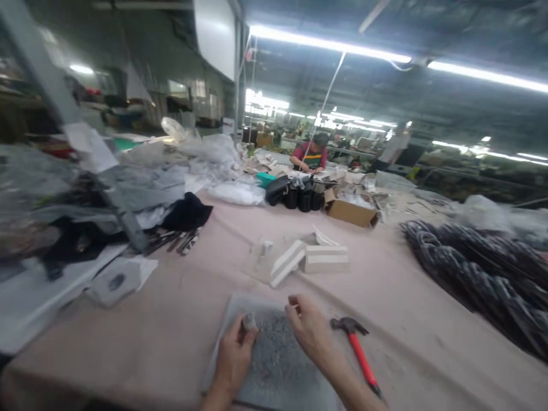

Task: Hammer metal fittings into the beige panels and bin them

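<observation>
My left hand [234, 353] is closed around a small grey cylindrical piece [249, 321], its round end showing above the thumb and fingertips. Across from it, my right hand [307, 325] has its fingers curled in toward the thumb; whatever may be between them is too small or hidden to name. Both hands are over a grey square slab [278, 365] with a dark, pitted middle. To the right of the slab lies a claw hammer [359, 351] with a red handle, its head pointing away from me and touched by neither hand.
Beyond the slab, cardboard pieces with white strips [326, 258] lie on the pink-covered table [377, 257]. Dark bundled straps [475, 274] are piled at right. Farther back stand black bags [302, 196], an open carton [353, 211] and a person [310, 154] bent over work. A metal post [124, 217] rises at left.
</observation>
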The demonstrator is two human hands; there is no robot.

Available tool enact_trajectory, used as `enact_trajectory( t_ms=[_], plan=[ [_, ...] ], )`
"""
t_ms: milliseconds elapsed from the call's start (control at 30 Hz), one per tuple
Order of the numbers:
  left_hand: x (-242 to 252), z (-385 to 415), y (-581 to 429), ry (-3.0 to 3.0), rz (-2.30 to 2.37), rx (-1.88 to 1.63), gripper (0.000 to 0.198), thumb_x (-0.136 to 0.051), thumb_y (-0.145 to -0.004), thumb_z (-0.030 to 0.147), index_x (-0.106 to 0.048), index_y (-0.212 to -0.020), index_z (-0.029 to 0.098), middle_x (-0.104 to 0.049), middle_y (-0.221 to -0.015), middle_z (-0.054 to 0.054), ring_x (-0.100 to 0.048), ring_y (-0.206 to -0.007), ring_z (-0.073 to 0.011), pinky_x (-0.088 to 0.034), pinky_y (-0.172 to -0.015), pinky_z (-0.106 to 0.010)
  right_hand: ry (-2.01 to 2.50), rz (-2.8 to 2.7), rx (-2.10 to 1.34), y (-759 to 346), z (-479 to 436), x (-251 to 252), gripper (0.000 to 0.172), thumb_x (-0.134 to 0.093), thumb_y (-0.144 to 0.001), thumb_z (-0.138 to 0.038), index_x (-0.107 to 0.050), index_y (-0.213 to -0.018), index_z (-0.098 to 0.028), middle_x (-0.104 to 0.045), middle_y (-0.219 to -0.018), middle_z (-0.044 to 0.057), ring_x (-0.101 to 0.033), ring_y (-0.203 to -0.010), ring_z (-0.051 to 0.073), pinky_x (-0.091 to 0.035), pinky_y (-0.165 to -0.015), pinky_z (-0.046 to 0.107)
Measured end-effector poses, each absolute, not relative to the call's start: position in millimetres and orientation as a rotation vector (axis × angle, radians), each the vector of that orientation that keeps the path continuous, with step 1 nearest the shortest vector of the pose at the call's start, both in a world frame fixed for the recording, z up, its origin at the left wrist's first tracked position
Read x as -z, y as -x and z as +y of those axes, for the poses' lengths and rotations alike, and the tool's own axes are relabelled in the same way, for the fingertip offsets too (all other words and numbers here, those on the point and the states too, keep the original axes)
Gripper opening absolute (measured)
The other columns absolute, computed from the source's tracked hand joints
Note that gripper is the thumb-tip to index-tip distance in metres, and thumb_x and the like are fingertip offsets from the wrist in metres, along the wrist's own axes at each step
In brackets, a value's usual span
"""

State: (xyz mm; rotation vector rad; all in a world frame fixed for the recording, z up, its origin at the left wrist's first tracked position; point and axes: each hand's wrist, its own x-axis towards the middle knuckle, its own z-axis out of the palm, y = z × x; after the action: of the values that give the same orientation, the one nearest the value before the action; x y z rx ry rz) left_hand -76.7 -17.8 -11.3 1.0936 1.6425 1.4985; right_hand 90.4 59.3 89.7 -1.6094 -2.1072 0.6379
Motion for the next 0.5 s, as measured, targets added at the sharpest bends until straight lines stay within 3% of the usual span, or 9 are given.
enact_trajectory(
  t_ms=[200,300,400,500],
  plan=[
    [15,-23,77,-1.011,1.71,-1.501,0.051,-0.069,-0.073,0.059,-0.071,-0.1,0.016,-0.077,-0.086,-0.009,-0.074,-0.081,-0.0278,-0.061,-0.071,-0.031,1.853,-1.911,-0.596,-138,154,-79,0.03,-0.049,-0.089,-0.022,-0.066,-0.11,-0.009,-0.069,-0.108,0.018,-0.064,-0.103,0.025,-0.043,-0.087,0.031],
    [9,-20,74,-1.021,1.717,-1.509,0.051,-0.069,-0.074,0.06,-0.071,-0.099,0.015,-0.076,-0.086,-0.01,-0.073,-0.081,-0.0268,-0.06,-0.072,-0.029,1.751,-1.941,-0.664,-111,189,-79,0.032,-0.048,-0.091,-0.022,-0.064,-0.117,-0.01,-0.068,-0.11,0.016,-0.061,-0.109,0.025,-0.041,-0.093,0.033],
    [7,-17,71,-1.036,1.735,-1.504,0.051,-0.069,-0.075,0.06,-0.071,-0.098,0.015,-0.076,-0.085,-0.01,-0.073,-0.08,-0.0264,-0.06,-0.071,-0.028,1.556,-2.012,-0.796,-59,207,-76,0.04,-0.056,-0.09,-0.023,-0.058,-0.129,-0.014,-0.062,-0.125,0.014,-0.055,-0.12,0.023,-0.038,-0.103,0.033],
    [12,-15,65,-1.0,1.745,-1.57,0.053,-0.069,-0.075,0.062,-0.07,-0.1,0.015,-0.076,-0.086,-0.011,-0.073,-0.082,-0.0267,-0.059,-0.073,-0.027,1.423,-2.038,-0.967,-9,213,-70,0.041,-0.067,-0.087,-0.028,-0.059,-0.126,-0.016,-0.058,-0.131,0.011,-0.055,-0.119,0.023,-0.043,-0.102,0.041]
  ],
)
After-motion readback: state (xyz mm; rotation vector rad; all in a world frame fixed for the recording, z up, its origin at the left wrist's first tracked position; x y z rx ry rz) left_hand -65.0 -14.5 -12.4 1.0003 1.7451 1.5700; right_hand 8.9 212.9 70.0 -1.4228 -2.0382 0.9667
